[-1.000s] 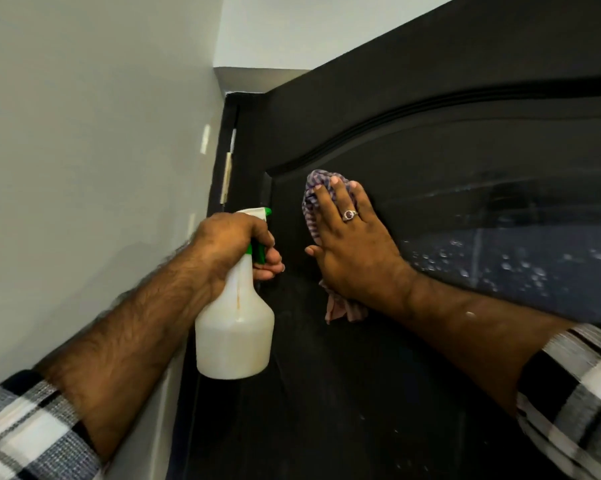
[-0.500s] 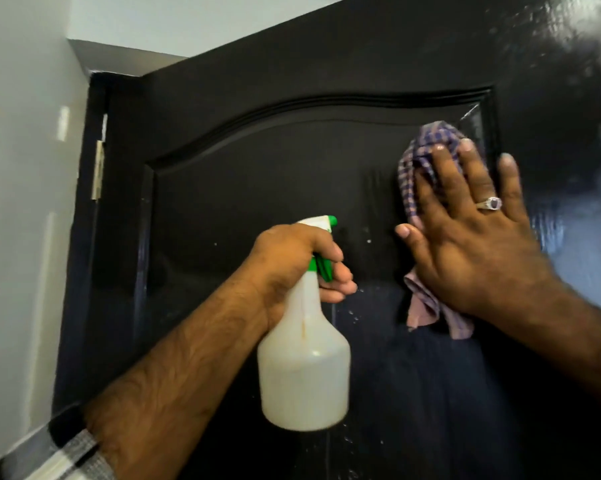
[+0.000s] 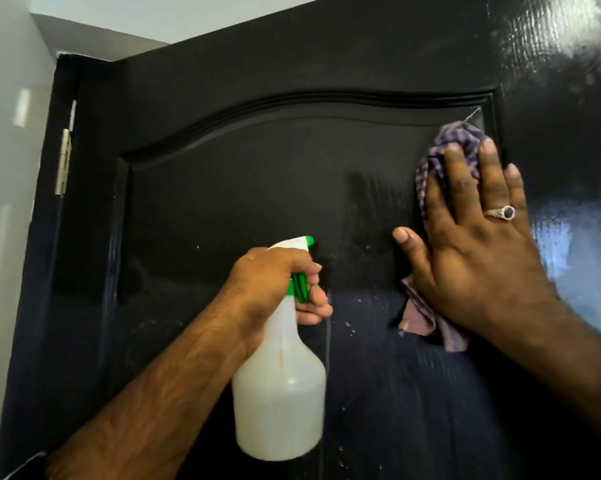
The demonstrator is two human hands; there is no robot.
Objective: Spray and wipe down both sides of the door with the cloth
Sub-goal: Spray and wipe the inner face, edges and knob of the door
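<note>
My right hand (image 3: 479, 251), fingers straight and spread, presses the checked cloth (image 3: 441, 157) flat against the black door (image 3: 257, 188), now at the top right corner of the raised panel, where a second ago it was working the panel's left end near the hinge (image 3: 63, 161). That single pass has carried the cloth across the whole width of the upper panel, leaving a faint dull smear in the middle of the panel and only a scatter of droplets lower down. My left hand (image 3: 274, 278) grips the neck of the spray bottle (image 3: 280, 393), fingers curled round the green trigger, the nozzle pointing at the door and held just off its surface, much as it was before. The bottle looks about one third full of pale liquid. I judge the top strip of this face close to done; the lower part, where drops and a thin run of liquid show, has yet to be wiped, and the door's other side is not in view.
</note>
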